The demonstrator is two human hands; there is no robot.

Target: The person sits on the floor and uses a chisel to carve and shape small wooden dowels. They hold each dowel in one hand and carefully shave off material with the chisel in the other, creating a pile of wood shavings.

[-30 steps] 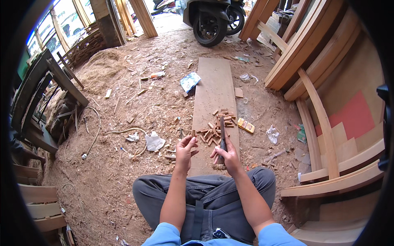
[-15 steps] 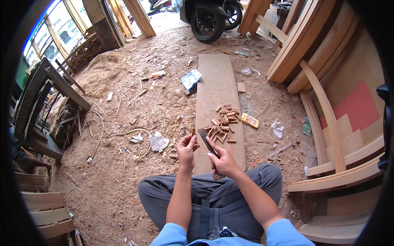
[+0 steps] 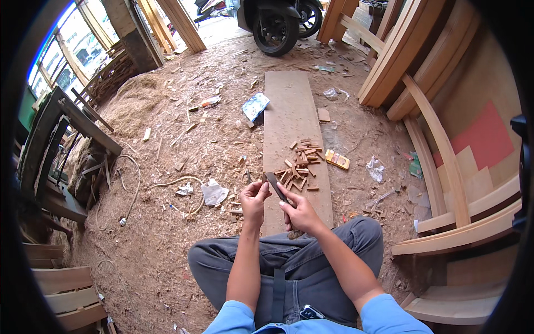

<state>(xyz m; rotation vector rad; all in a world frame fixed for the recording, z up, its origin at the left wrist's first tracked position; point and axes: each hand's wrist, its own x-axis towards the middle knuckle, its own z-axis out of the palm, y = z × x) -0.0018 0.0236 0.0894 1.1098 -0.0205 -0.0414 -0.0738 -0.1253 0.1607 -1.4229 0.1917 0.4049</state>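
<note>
My left hand (image 3: 253,199) pinches a small wooden piece (image 3: 265,177) between thumb and fingertips, most of it covered by them. In my right hand (image 3: 298,210) is a dark, flat, chisel-like blade (image 3: 272,180), with the fingers wrapped round it and the thumb laid along it. Its brownish butt end (image 3: 294,235) shows below the fist. The blade's broad tip is up against the piece or just beside it; I cannot tell whether they touch. Just beyond both hands lies a loose heap of small wooden pieces (image 3: 301,165) on a long flat board (image 3: 286,106).
A yellow packet (image 3: 337,160) lies right of the board, a blue-white packet (image 3: 256,107) on its left edge. Shavings cover the floor, with a cord (image 3: 135,189) at left. Timber frames (image 3: 436,150) lean at right; a dark machine (image 3: 61,145) stands at left. A motorbike wheel (image 3: 276,32) is ahead.
The blade's tip has come closer to the wooden piece, closing the gap between them. Both hands keep their grips, and the view has shifted slightly.
</note>
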